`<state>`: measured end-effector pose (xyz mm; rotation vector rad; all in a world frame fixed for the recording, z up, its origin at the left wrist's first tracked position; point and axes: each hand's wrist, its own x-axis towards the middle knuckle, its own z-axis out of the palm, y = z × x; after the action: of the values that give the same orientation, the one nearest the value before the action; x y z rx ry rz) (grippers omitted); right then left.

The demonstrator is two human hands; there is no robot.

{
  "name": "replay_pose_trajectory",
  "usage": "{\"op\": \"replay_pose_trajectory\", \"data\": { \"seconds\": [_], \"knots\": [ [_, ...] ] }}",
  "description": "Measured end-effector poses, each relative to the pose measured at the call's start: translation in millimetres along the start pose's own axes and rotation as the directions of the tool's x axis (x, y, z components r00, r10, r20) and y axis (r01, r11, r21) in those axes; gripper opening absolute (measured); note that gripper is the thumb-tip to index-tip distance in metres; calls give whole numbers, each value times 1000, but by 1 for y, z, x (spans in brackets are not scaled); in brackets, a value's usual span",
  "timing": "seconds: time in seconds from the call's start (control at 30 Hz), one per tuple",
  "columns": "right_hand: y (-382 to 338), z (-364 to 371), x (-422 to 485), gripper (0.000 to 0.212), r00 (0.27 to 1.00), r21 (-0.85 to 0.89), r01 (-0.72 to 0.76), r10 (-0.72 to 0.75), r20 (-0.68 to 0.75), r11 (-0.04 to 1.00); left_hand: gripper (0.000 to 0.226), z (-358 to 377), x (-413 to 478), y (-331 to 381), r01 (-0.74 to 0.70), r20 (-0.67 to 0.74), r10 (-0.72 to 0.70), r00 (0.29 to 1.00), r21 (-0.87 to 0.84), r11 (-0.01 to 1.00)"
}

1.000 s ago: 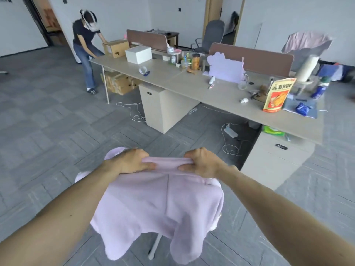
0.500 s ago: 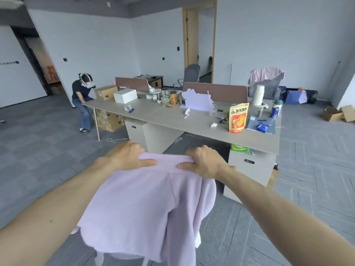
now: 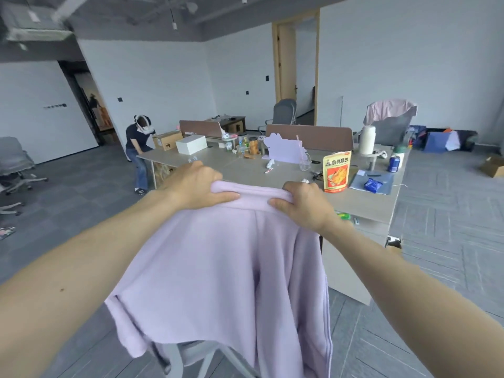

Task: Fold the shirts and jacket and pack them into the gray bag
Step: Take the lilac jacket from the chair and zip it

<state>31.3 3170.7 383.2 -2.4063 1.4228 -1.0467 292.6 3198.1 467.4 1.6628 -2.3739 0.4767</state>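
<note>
You've got the pale lilac fleece top [image 3: 218, 268] pinched along its collar edge, left hand [image 3: 196, 186] on one side and right hand [image 3: 302, 205] on the other. Both sets of fingers [image 3: 218, 196] are curled over the folded rim and clamped on the fabric. Holding it up high like that makes sense: the body and sleeves hang straight down under their own weight, so you can see how it lies before you fold it. It's in the air in front of you, well short of the long beige desk surface [image 3: 362, 203], with what looks like a gray chair frame [image 3: 196, 353] just below the hem, though that corner is too cut off to be sure. I'd say the folding hasn't started yet. There's a pink garment [image 3: 387, 110] draped over a far office chair, probably next in line. I can't spot the gray bag anywhere from this angle.
</note>
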Motion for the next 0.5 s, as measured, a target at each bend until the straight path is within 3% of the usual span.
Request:
{"op": "replay_pose_trajectory", "data": {
  "seconds": [0.27,0.5],
  "knots": [
    [91,-85,-18,44,962,-22,-218,211,-173,976,61,13,110,101,-229,-106,213,971,-165,959],
    [190,-163,-39,48,856,-112,-467,417,-305,877,61,58,241,205,-427,-170,392,904,-332,841]
  ]
}}
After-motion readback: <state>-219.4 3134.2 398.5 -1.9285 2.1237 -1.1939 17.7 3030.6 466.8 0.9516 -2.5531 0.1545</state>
